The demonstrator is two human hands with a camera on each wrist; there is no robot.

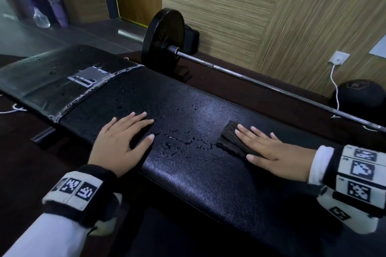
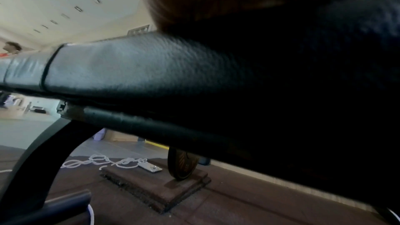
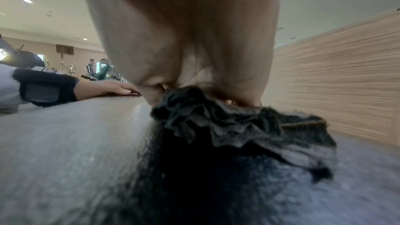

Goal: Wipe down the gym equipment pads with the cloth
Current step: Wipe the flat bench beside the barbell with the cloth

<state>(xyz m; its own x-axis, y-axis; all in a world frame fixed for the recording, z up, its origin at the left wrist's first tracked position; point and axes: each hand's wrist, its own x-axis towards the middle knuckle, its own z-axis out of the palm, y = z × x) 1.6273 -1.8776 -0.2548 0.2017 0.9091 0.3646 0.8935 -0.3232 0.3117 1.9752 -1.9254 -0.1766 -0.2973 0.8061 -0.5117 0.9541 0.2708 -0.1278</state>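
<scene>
Bench pad (image 1: 188, 98) runs lengthwise, still beaded with water mid-span. Left hand (image 1: 119, 140) lies flat, fingers spread, likely steadying. Right hand (image 1: 271, 150) presses the dark cloth (image 1: 229, 140) down with straight fingers, poised beside those droplets (image 1: 179, 142).

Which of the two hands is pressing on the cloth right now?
The right hand: its flat fingers press the dark cloth; the left hand rests bare on the pad.

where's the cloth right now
In the head view the dark cloth lies flat on the bench pad, right of centre, pressed under the right hand, just right of the water droplets.
</scene>
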